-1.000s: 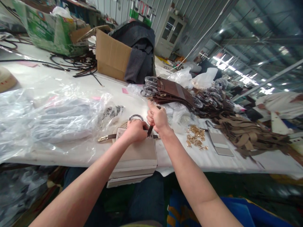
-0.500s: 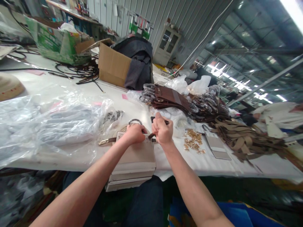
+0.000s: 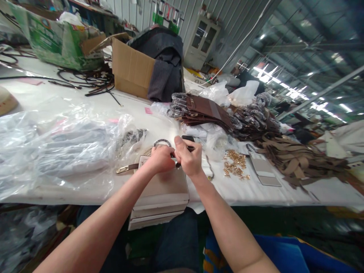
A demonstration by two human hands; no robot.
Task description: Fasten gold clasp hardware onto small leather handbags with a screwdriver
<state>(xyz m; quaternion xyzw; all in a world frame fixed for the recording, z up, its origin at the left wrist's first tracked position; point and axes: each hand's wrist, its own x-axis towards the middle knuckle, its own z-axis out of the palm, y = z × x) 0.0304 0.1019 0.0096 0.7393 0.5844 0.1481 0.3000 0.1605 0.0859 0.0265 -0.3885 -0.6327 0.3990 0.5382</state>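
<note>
A beige handbag point(image 3: 163, 185) lies on top of a stack of similar pieces at the table's front edge. My left hand point(image 3: 162, 159) is closed over its far edge, beside a ring-shaped wrapped handle point(image 3: 162, 143). A brown strap with a gold buckle point(image 3: 123, 169) sticks out to the left. My right hand point(image 3: 190, 158) is a fist around a black-handled tool point(image 3: 188, 138), its kind unclear. The two hands meet at the bag's far right corner, where the fingers hide the tool's working end.
Small gold metal fittings point(image 3: 235, 163) lie in a loose pile to the right, beside a grey flat piece point(image 3: 264, 170) and brown straps point(image 3: 301, 159). Dark brown bags point(image 3: 209, 113) are stacked behind. Plastic-wrapped goods point(image 3: 76, 148) cover the left; a cardboard box point(image 3: 132, 68) stands farther back.
My right hand has moved left, up against my left hand, bringing the black-handled tool with it. My left hand stays on the bag. The view has shifted slightly.
</note>
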